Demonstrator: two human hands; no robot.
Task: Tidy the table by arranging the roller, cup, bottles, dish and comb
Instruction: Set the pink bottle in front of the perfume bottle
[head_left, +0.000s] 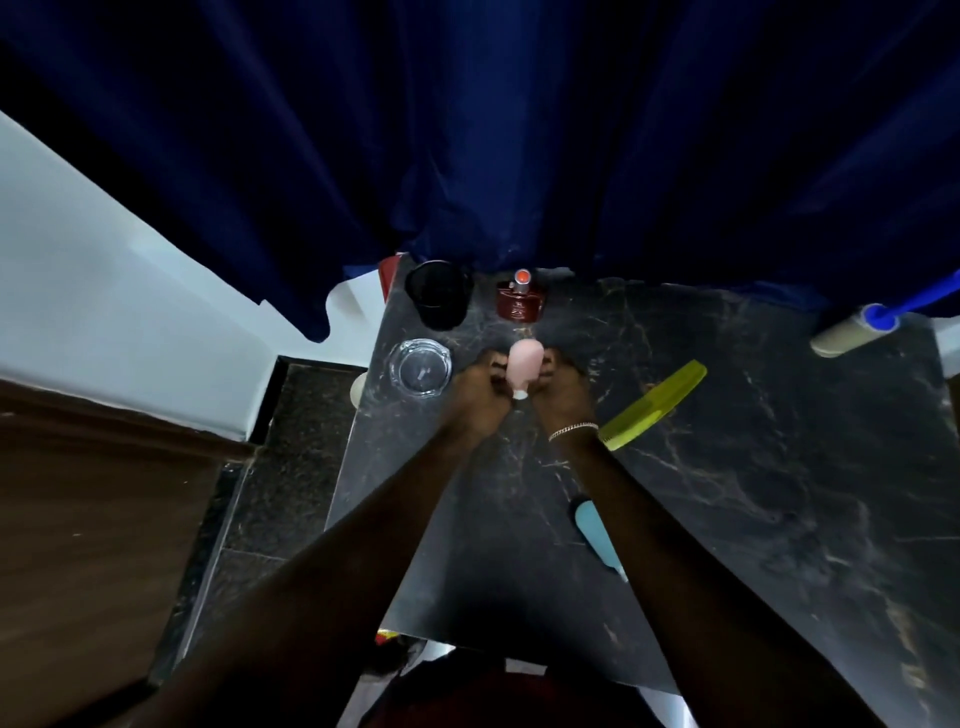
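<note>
A pink bottle (524, 366) with a white cap lies between my two hands on the dark marble table (753, 493). My left hand (480, 387) grips its left side and my right hand (563, 387) grips its right side. Behind it stands a dark red bottle (519, 304) with an orange top. A black cup (440, 301) stands at the back left corner. In front of the cup sits a clear glass dish (420, 368). A yellow-green comb (655, 404) lies to the right of my right wrist. The roller (854, 330), with a blue handle, rests at the far right edge.
A light blue flat object (597, 535) lies on the table beside my right forearm. A dark blue curtain (519, 130) hangs right behind the table. The table's left edge drops to a dark tiled floor (291, 467), with a white wall and a brown wooden surface beyond.
</note>
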